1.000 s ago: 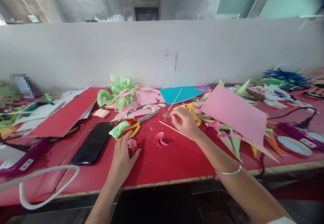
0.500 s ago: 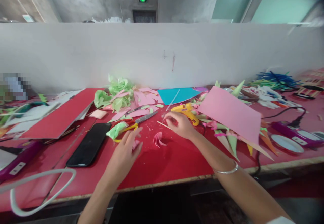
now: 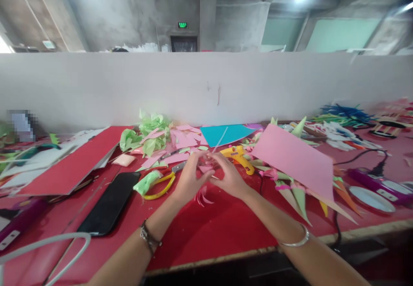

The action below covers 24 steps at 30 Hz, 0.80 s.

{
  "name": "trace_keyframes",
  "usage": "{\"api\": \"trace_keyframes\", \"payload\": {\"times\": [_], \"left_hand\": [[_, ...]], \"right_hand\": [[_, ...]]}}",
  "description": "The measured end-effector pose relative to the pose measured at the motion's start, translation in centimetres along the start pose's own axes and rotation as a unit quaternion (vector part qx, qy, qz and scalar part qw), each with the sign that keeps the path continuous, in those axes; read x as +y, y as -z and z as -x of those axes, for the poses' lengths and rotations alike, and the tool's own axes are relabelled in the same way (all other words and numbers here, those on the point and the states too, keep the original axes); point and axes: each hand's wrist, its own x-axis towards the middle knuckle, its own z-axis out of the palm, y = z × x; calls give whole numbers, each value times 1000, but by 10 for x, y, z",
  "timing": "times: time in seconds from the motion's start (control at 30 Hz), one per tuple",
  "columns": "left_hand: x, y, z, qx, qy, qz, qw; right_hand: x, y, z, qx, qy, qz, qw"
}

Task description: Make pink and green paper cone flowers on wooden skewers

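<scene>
Above the red tabletop, my left hand [image 3: 190, 179] and my right hand [image 3: 230, 177] meet, fingertips almost touching. Between them is a small piece of pink paper [image 3: 205, 168], pinched by my left fingers and partly hidden. My right hand is closed on a thin pale stick [image 3: 215, 177], of which only a short length shows. Just below the hands lies a curled, fringed strip of pink paper [image 3: 204, 197]. Yellow-handled scissors [image 3: 159, 194] rest beside my left hand, their blades partly covered by it. A yellow glue gun [image 3: 240, 156] lies just beyond my right hand.
Left of the hands are a black phone [image 3: 111, 204] and green tissue paper [image 3: 155, 126]. A pink sheet [image 3: 293, 161] covers paper cones [image 3: 300, 197] at right. Blue card [image 3: 222, 135] lies at the back, before a white partition [image 3: 145, 83]. A purple power strip [image 3: 380, 187] sits far right.
My left hand has moved right and up, carrying the pink piece to my right hand. My right hand has turned inward with the stick. The camera view has tilted up.
</scene>
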Motion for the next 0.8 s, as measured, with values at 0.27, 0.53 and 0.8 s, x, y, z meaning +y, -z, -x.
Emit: {"api": "trace_keyframes", "payload": {"times": [0.27,0.53,0.8], "left_hand": [[-12,0,-1,17,82,185,979],[-10,3,-2,24,135,161,977],[-9,5,-1,13,151,125,981]], "right_hand": [[-5,2,-2,24,-32,-74,996],[0,2,-2,37,-58,-108,992],[-5,6,-4,35,-42,-68,996]]}}
